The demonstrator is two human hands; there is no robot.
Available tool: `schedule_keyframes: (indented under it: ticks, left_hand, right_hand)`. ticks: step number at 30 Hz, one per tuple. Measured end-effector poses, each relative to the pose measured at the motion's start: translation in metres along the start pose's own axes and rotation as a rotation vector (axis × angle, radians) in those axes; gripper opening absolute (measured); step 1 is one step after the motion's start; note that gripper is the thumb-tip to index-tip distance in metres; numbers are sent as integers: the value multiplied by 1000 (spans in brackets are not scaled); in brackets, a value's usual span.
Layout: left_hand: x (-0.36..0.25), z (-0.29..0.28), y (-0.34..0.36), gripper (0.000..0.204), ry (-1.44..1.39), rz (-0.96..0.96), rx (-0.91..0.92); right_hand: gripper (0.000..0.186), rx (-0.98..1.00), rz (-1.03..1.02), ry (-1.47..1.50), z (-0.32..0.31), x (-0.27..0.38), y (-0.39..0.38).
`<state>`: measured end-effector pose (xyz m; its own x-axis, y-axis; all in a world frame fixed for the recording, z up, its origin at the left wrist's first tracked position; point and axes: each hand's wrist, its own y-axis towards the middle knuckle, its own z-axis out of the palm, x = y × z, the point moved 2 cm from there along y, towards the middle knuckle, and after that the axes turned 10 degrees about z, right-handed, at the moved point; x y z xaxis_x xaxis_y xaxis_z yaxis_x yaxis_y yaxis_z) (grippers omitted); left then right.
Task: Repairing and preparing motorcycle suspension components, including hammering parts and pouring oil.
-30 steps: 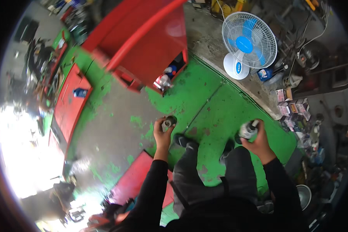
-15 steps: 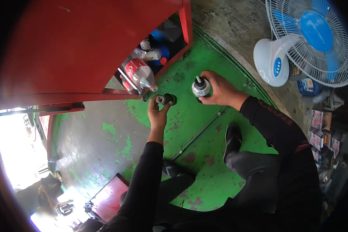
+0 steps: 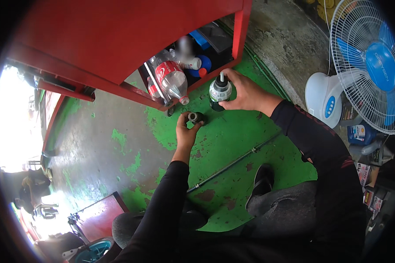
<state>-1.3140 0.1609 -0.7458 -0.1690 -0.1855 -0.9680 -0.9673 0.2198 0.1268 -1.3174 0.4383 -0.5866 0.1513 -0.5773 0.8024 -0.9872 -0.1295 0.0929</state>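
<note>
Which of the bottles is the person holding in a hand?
The small dark bottle with the green label, upright in the right hand. The clear plastic bottles with red labels lie untouched inside the red cabinet.

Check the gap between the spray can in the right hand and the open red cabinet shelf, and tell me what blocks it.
The right hand holds the spray can just outside the red cabinet. A blue-capped container and a clear plastic bottle crowd the shelf opening directly beyond the can. The left hand with its small black part sits lower, out of that path.
</note>
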Motion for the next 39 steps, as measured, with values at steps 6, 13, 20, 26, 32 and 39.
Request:
schedule_keyframes:
  ticks: [6,13,20,26,32,39]
  left_hand:
    - [-9,-5,0,53,202,-19,28]
    - [-62,-33,-2,58,186,53,-62]
    - [-179,-14,50,74,251,603,-27]
    - [-216,-13,65,74,197,469,149]
    - [-210,-6,63,69,205,437,46]
    - [-221,21,47,67,430,446,-149]
  right_hand:
    - [64,8,-33,36,-4,9,10]
    - [65,99,-32,137,-25,33,16]
    - [79,266,22,264,-44,74,28]
    - [82,246,-30,111,-44,104,29]
    - [60,-33,-144,-90,-56,136,27]
    - [52,-225,-45,-377,-58,138,32]
